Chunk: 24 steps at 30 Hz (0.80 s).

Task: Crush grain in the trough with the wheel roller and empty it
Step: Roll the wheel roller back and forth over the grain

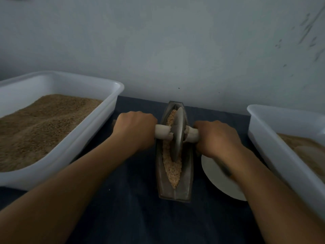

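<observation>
A narrow boat-shaped metal trough lies lengthwise in the middle of the dark cloth, holding pale crushed grain. The metal wheel roller stands upright in the trough's middle, its disc sunk into the grain. My left hand grips the white handle on the wheel's left side. My right hand grips the white handle on its right side. Both forearms reach in from the near edge.
A white plastic tub with brown grain stands at the left. Another white tub with paler ground material stands at the right. A white plate lies beside the trough, partly under my right forearm. A pale wall rises just behind the table.
</observation>
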Motion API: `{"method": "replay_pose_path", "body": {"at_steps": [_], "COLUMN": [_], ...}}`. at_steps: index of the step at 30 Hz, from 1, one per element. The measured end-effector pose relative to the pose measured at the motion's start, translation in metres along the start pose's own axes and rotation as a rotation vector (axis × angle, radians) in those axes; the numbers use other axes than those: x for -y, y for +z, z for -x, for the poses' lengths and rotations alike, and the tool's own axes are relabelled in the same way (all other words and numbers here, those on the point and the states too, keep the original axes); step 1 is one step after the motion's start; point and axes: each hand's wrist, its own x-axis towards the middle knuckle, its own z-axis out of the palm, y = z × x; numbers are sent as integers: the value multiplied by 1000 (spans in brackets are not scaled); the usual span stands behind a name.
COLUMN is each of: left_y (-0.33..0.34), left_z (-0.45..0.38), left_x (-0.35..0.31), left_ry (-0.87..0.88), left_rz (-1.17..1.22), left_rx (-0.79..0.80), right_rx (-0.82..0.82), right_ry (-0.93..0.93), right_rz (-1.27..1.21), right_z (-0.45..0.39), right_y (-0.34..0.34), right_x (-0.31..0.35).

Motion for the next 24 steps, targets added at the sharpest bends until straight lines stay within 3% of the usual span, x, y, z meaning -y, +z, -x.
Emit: {"method": "replay_pose_path", "body": {"at_steps": [10,17,24], "left_y": [10,19,15], "left_z": [-43,-49,-34], "left_x": [1,-2,1], "left_ry": [-48,-49,-26], "left_rz": [31,-14,-25], "left_rx": [-44,-186,-114], "right_rx": [-189,-161,-173], "right_ry": [0,56,60], "right_rz": [30,12,25], "right_z": [-38,-44,-24], "right_y": [11,14,15], "right_x": [-3,-4,-2]}}
